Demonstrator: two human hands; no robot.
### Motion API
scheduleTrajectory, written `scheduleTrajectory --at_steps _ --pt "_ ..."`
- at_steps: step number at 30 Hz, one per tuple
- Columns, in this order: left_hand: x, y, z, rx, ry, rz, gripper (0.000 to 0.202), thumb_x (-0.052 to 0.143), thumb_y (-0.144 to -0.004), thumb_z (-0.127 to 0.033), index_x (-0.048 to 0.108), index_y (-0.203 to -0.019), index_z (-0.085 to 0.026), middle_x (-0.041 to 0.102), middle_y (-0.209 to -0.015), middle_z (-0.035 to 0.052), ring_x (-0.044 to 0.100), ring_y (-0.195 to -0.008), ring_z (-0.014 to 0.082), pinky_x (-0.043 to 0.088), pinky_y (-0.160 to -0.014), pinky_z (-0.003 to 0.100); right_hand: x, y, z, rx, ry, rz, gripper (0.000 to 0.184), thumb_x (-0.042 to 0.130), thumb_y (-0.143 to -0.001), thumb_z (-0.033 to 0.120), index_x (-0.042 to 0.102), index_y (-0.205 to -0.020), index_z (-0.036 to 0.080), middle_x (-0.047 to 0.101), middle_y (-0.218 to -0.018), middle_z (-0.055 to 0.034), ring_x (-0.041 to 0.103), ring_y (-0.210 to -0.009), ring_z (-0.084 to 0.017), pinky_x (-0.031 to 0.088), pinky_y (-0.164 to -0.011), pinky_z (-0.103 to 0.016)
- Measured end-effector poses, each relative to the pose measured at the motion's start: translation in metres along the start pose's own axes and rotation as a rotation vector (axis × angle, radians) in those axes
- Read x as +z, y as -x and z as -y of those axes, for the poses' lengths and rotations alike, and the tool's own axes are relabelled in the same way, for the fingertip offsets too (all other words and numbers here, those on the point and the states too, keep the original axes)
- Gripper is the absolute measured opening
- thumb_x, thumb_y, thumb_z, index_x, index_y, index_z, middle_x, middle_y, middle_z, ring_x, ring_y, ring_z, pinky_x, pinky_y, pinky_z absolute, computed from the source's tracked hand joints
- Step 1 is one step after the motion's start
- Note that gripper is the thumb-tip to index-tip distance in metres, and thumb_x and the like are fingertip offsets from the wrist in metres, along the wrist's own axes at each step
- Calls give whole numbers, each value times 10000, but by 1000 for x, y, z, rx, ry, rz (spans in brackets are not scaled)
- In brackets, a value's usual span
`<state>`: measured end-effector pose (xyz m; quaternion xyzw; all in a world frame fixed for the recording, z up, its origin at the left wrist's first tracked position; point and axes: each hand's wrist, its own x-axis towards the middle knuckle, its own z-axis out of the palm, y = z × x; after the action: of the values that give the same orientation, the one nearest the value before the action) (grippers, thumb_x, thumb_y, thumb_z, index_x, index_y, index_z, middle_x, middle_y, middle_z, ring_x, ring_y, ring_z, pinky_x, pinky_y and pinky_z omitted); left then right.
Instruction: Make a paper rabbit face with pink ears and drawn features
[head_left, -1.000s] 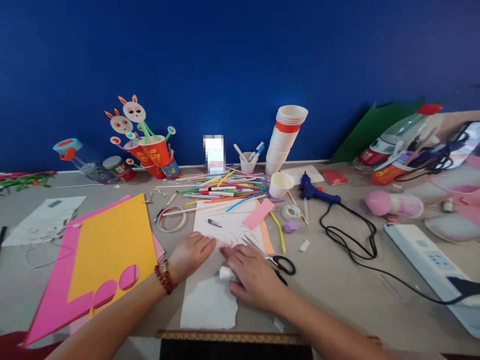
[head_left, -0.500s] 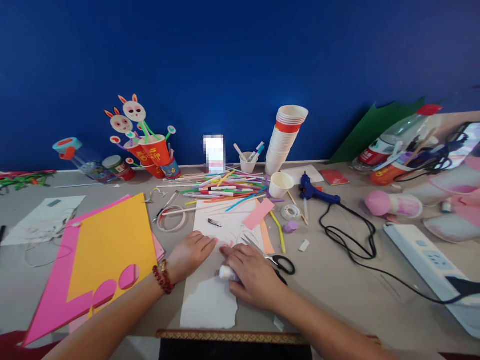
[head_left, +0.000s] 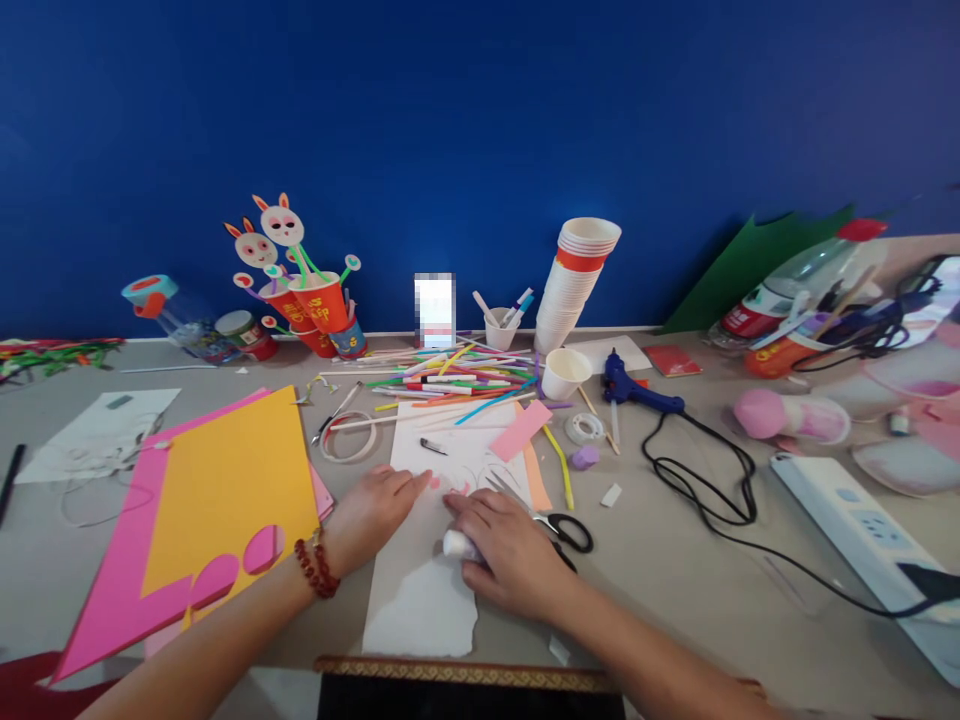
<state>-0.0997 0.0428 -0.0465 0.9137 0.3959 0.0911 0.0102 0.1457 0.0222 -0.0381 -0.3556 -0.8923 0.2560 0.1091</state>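
My left hand (head_left: 379, 515), a red bead bracelet at its wrist, reaches over the white paper (head_left: 420, 610) with fingers stretched out. Its fingertips are beside a small pink paper piece (head_left: 435, 483), and I see nothing held; the thumb is hidden. My right hand (head_left: 510, 550) is curled over a white glue stick (head_left: 459, 545), whose end shows beside the thumb. Its fingertips rest near a second small pink piece (head_left: 463, 488). Scissors (head_left: 568, 532) with black handles lie partly open by the right hand, their blades over the paper.
Pink and yellow sheets (head_left: 236, 480) lie left. Behind the paper are pipe cleaners and markers (head_left: 465, 380), a paper cup (head_left: 566, 374) and stacked cups (head_left: 574, 285). A blue glue gun (head_left: 637, 390) with a looping black cable and a power strip (head_left: 862, 550) lie right.
My left hand has drawn slightly back to the left, so the pink piece by its fingertips shows more. My right hand stays on the glue stick. The whole view has shifted a little.
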Motion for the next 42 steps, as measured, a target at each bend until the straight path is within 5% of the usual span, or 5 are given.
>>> scheduleTrajectory --at_steps 6,12,21,32,42 --pt "-8 -5 -6 -315 477 -206 201 433 -1002 -203 604 -1106 -204 672 -1027 34 638 -949 153 509 -820 250 0 -1 -1 7 -16 1 556 582 -801 244 532 -1335 96 569 -1383 -124 486 -1175 -292 376 -1050 -420" --pt "3 -1 -11 -79 -19 6 339 481 -953 -129 577 -1272 -193 603 -783 19 589 -682 192 473 -644 319 2 0 -2 1 -14 -14 462 588 -796 251 593 -1239 121 545 -1421 -101 484 -1174 -295 377 -1039 -442" --pt "7 11 -12 103 -158 -48 293 505 -948 -149 600 -1224 -179 599 -767 34 544 -659 183 445 -652 323 3 -1 -2 2 -20 -45 404 602 -786 230 609 -1177 129 567 -1398 -110 503 -1168 -291 392 -1031 -435" --pt "-14 0 -27 -474 789 -186 283 481 -972 -348 649 -1163 -222 690 -1145 67 632 -1036 200 486 -892 297 4 5 -11 -5 -231 -293 383 552 -729 146 586 -1109 178 660 -1209 -110 592 -1061 -273 453 -912 -402" --pt "-13 -33 -52 -635 1522 -58 421 588 -886 -494 627 -1114 -142 422 -585 -67 369 -498 72 301 -509 205 7 7 -17 74 -572 -566 97 557 -769 152 563 -853 199 626 -789 -15 578 -701 -167 450 -652 -262"
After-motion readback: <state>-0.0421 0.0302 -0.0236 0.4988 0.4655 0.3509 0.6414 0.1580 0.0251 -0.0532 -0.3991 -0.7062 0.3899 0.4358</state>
